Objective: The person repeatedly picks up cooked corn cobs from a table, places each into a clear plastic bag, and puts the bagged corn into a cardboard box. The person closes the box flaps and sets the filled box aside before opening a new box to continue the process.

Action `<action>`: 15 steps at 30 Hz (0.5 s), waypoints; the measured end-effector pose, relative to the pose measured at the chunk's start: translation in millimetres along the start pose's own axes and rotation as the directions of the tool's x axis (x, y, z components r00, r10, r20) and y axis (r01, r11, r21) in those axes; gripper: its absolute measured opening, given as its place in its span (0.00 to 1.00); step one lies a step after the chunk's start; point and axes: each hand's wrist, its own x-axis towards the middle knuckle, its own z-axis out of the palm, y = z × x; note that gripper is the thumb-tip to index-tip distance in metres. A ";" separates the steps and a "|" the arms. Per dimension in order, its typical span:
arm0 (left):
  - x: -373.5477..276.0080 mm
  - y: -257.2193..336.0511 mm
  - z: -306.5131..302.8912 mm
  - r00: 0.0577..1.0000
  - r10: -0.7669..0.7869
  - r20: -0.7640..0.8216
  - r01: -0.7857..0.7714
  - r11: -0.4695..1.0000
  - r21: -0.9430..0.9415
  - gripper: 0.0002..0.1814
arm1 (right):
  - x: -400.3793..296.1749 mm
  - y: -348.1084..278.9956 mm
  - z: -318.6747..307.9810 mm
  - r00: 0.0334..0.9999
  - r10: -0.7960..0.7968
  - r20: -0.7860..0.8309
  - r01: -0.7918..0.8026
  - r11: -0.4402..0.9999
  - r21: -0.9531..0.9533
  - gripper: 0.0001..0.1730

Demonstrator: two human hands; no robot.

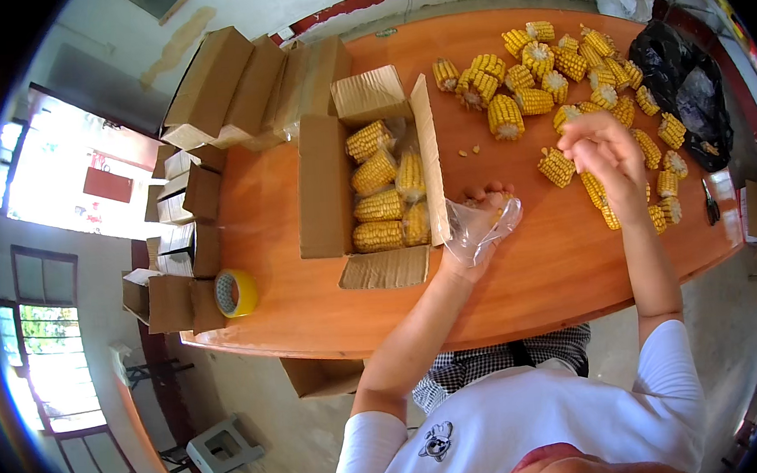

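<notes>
My left hand holds a clear plastic bag just right of the open cardboard box; a bit of yellow corn shows at its fingers. My right hand hovers over the near left part of the pile of corn cob pieces, its fingers bent; no object can be made out in it. The open cardboard box holds several corn pieces in clear bags, standing to the left of my left hand.
Cardboard boxes stand at the back left, smaller open boxes along the left edge beside a yellow tape roll. A black plastic bag and scissors lie at the right. Two loose kernels rest on the wooden table.
</notes>
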 end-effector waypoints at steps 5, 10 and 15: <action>-2.4 -7.3 -4.4 0.994 0.050 -0.095 -0.029 0.977 0.213 0.15 | -12.3 2.0 42.9 0.995 -0.026 0.101 0.075 0.852 -0.518 0.36; -2.4 -17.2 -12.2 0.979 0.203 0.004 -0.199 0.960 0.195 0.16 | -31.0 19.6 75.7 0.972 -0.225 0.062 0.205 0.694 -0.690 0.21; -2.7 -19.1 -1.1 0.922 0.383 0.050 -0.355 0.789 0.501 0.14 | -37.8 24.6 66.1 0.977 0.172 -0.129 -0.192 0.967 -0.165 0.07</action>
